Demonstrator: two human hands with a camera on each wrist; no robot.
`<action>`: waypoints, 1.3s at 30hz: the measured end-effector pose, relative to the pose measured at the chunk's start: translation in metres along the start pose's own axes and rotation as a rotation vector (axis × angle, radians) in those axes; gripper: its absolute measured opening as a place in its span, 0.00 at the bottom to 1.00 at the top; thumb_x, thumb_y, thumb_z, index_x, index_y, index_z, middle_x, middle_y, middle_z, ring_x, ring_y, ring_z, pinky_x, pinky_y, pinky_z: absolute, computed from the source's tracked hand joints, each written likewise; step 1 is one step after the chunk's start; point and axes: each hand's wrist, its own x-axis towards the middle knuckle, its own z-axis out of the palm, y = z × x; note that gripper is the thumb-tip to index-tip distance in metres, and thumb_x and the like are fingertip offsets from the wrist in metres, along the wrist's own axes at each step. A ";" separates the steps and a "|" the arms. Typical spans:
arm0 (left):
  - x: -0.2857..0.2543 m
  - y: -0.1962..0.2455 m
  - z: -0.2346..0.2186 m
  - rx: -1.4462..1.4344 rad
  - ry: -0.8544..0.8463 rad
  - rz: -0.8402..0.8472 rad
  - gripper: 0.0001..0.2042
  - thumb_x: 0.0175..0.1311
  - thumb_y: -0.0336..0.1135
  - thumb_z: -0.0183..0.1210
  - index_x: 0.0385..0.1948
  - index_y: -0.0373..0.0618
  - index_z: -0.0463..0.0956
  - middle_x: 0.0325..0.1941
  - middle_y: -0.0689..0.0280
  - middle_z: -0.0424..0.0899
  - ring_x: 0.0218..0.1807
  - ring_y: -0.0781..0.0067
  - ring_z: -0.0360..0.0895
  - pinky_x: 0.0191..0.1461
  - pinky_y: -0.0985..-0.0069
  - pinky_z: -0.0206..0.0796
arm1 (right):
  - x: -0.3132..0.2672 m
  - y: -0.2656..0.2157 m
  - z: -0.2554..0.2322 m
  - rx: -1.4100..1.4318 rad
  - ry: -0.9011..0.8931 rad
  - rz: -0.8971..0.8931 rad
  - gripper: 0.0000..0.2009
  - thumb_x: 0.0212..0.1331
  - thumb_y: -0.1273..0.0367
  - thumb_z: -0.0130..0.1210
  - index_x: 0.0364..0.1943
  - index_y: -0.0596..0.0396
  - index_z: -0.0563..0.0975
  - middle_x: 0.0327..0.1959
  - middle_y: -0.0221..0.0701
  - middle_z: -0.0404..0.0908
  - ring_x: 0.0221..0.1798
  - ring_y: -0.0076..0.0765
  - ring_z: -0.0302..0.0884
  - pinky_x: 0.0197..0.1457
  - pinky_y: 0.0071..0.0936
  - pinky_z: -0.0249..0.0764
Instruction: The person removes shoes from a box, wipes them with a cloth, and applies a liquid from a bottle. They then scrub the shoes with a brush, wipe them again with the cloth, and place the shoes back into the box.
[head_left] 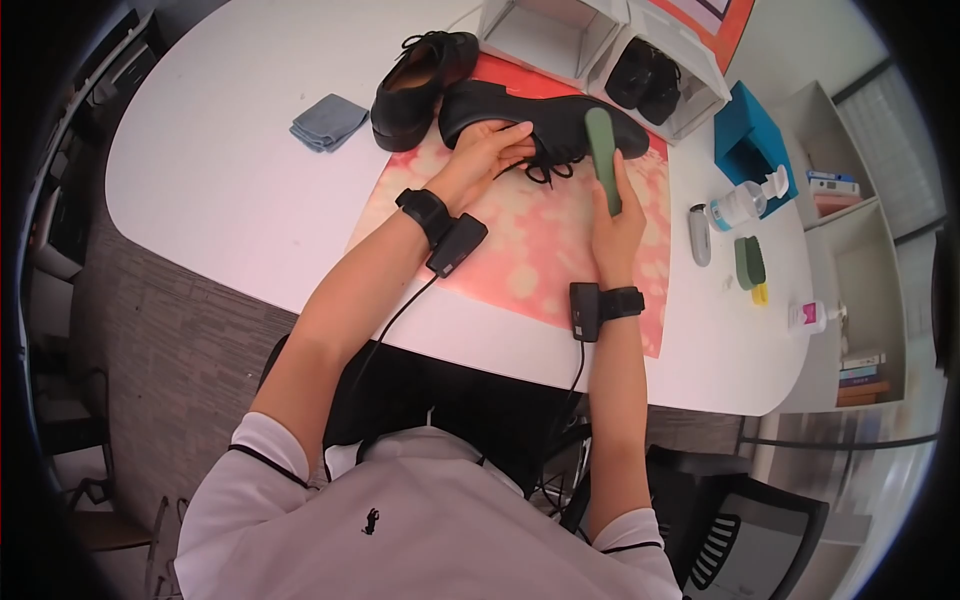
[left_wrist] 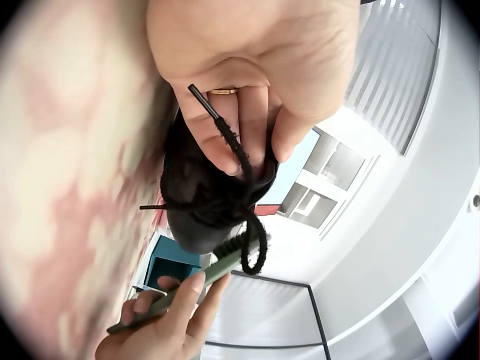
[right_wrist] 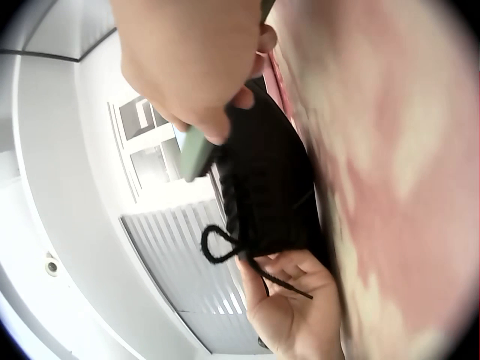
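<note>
A black lace-up shoe (head_left: 560, 122) lies on its side over the pink mat, its laces toward the person. The left hand (head_left: 482, 160) grips it at the opening, fingers inside and thumb on the edge; in the left wrist view a lace end hangs across those fingers. In the right hand (head_left: 617, 225) is a green-handled brush (head_left: 601, 150), its dark bristles against the shoe's front part in the left wrist view (left_wrist: 232, 246). The right wrist view shows the brush (right_wrist: 196, 154) at the shoe's upper (right_wrist: 270, 165), beside the laces.
A second black shoe (head_left: 410, 95) stands left of the held one, with a folded grey cloth (head_left: 329, 123) farther left. Behind are white boxes (head_left: 560, 40), one holding dark shoes. At right are a teal box (head_left: 740, 130), a pump bottle (head_left: 738, 206), a grey object (head_left: 699, 236) and a green brush (head_left: 749, 262).
</note>
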 end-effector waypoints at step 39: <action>-0.005 0.005 0.002 -0.013 -0.105 0.065 0.24 0.70 0.31 0.55 0.65 0.33 0.63 0.64 0.53 0.74 0.62 0.64 0.75 0.62 0.66 0.73 | 0.001 0.006 -0.012 0.017 -0.018 0.143 0.25 0.66 0.68 0.55 0.67 0.56 0.69 0.63 0.44 0.77 0.64 0.41 0.76 0.64 0.28 0.68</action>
